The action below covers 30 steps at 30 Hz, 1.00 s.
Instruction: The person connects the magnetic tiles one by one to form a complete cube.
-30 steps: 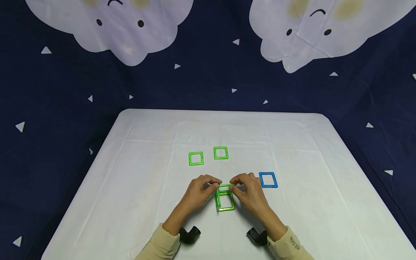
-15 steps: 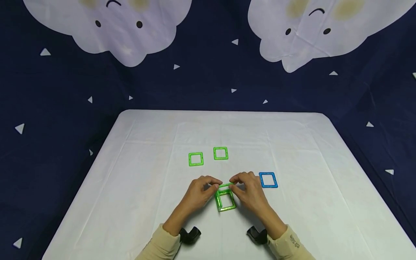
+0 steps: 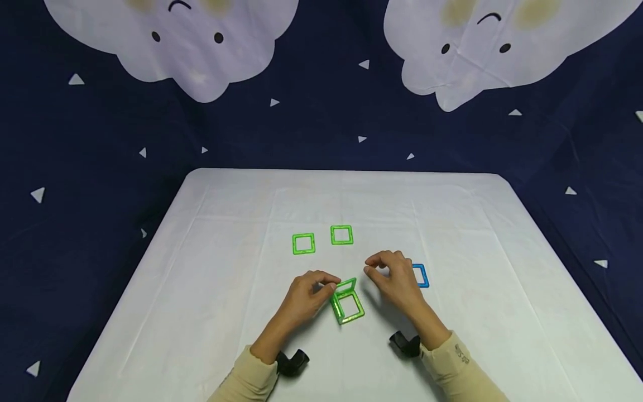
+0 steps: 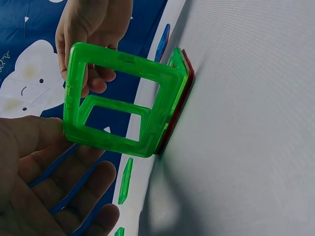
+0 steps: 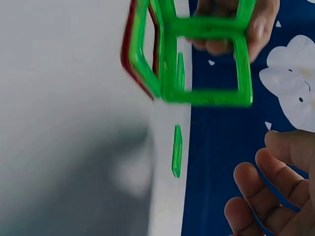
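Several green square magnetic tiles are joined at their edges (image 3: 353, 319), one lying flat and two standing up from it at the left and back. A red tile (image 4: 178, 112) shows beneath the flat one in the wrist views. My left hand (image 3: 307, 296) pinches the upper corner where the standing tiles meet, thumb and index finger on the frame. To the right of the structure, my right hand (image 3: 397, 279) hovers with loosely bent fingers and holds nothing. In the head view it partly covers a blue square tile (image 3: 425, 276).
Two loose green square tiles, one at the left (image 3: 304, 252) and one at the right (image 3: 342, 242), lie flat farther back on the white table (image 3: 226, 251). Black cameras (image 3: 293, 363) are strapped at both wrists. A dark blue cloth with clouds hangs behind the table.
My right hand has let go of the back standing tile and moved away to the right and back. The joined tiles have turned slightly, while my left hand keeps its hold.
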Each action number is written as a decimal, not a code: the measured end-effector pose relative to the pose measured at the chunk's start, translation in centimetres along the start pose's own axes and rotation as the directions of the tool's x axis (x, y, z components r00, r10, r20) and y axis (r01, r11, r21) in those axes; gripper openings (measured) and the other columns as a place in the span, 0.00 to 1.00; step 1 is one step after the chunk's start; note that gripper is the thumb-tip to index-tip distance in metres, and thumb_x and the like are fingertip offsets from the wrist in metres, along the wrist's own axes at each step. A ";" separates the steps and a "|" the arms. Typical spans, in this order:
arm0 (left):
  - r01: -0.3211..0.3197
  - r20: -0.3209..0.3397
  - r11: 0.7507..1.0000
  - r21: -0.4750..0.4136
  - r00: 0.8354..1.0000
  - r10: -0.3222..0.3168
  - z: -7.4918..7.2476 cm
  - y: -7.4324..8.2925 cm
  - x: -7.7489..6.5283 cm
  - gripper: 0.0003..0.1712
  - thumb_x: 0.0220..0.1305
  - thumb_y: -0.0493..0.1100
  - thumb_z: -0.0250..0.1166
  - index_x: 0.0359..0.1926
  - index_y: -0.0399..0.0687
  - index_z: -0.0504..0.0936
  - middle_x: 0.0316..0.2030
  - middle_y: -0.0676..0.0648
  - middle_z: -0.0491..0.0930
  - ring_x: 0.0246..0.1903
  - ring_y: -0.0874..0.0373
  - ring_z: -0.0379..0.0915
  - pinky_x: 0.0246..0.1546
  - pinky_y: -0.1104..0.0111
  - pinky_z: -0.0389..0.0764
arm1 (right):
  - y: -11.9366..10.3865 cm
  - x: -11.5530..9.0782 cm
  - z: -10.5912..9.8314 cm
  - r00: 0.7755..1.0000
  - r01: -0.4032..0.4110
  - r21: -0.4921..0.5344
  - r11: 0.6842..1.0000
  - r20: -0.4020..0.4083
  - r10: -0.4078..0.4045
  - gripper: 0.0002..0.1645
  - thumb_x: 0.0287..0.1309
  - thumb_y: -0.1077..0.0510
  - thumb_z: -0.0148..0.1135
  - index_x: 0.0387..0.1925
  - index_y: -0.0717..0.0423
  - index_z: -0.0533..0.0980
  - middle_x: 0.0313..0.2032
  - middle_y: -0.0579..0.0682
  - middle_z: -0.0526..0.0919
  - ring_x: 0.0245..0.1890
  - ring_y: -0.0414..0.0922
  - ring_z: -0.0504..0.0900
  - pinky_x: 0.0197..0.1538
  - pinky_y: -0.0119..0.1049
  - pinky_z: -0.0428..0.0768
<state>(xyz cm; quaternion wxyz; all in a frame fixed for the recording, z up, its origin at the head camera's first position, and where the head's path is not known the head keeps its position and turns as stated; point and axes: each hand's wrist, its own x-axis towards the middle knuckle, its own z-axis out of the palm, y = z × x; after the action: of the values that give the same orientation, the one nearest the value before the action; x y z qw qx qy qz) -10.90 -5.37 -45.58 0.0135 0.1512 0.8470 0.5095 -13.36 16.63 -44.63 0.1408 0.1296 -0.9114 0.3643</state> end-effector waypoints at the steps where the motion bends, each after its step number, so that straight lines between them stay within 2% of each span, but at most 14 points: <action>1: 0.001 -0.002 1.000 -0.002 1.000 -0.001 0.0 0.0 -0.1 0.08 0.62 0.43 0.62 0.41 0.54 0.86 0.39 0.55 0.85 0.43 0.59 0.77 0.45 0.66 0.74 | 0.1 0.3 -0.1 1.000 -0.001 0.003 1.000 0.002 0.001 0.05 0.50 0.60 0.68 0.32 0.52 0.82 0.28 0.47 0.84 0.33 0.46 0.75 0.42 0.39 0.63; 7: 0.010 -0.003 1.000 -0.010 1.000 -0.010 -0.2 0.0 -0.5 0.08 0.62 0.43 0.63 0.41 0.54 0.85 0.38 0.55 0.85 0.42 0.59 0.76 0.44 0.60 0.75 | 0.9 2.2 -0.5 0.999 -0.030 0.051 0.998 0.044 0.028 0.08 0.53 0.58 0.66 0.36 0.54 0.82 0.32 0.50 0.84 0.35 0.49 0.76 0.44 0.40 0.63; 14: 0.016 -0.013 1.000 0.005 1.000 -0.015 -0.4 0.0 -0.9 0.09 0.62 0.43 0.63 0.42 0.54 0.85 0.37 0.55 0.86 0.40 0.60 0.76 0.41 0.64 0.74 | 1.4 4.1 -0.1 0.990 -0.078 0.091 0.993 0.121 0.067 0.13 0.54 0.57 0.66 0.43 0.55 0.80 0.41 0.51 0.84 0.40 0.49 0.77 0.44 0.45 0.72; 20: 0.018 -0.021 1.000 0.003 1.000 -0.018 -0.4 0.0 -1.1 0.09 0.61 0.42 0.63 0.42 0.54 0.85 0.38 0.55 0.86 0.41 0.60 0.76 0.42 0.65 0.74 | 1.5 5.5 0.3 0.974 -0.140 0.096 0.986 0.192 0.119 0.17 0.56 0.54 0.65 0.47 0.52 0.79 0.46 0.51 0.82 0.44 0.49 0.75 0.47 0.45 0.72; 27: -0.001 -0.034 1.000 0.012 0.999 0.001 -0.4 -0.1 -1.2 0.09 0.60 0.42 0.64 0.42 0.54 0.85 0.37 0.55 0.86 0.39 0.61 0.76 0.40 0.70 0.72 | 1.9 6.7 0.9 0.965 -0.132 0.078 0.988 0.239 0.110 0.19 0.56 0.55 0.64 0.51 0.52 0.78 0.49 0.52 0.81 0.46 0.51 0.75 0.47 0.44 0.72; 30: -0.010 -0.040 1.000 0.020 0.999 0.011 -0.4 -0.2 -1.3 0.09 0.60 0.42 0.64 0.42 0.54 0.85 0.37 0.55 0.86 0.38 0.61 0.76 0.40 0.69 0.73 | 2.0 7.2 1.0 0.961 -0.125 0.068 0.990 0.255 0.103 0.20 0.57 0.55 0.64 0.51 0.52 0.77 0.50 0.53 0.80 0.47 0.52 0.75 0.48 0.45 0.73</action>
<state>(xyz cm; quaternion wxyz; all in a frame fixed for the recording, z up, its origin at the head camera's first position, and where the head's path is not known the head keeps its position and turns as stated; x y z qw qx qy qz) -9.78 -6.13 -45.75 -0.0077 0.1454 0.8514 0.5040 -20.91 16.36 -44.08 -0.0024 0.1277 -0.9118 0.3903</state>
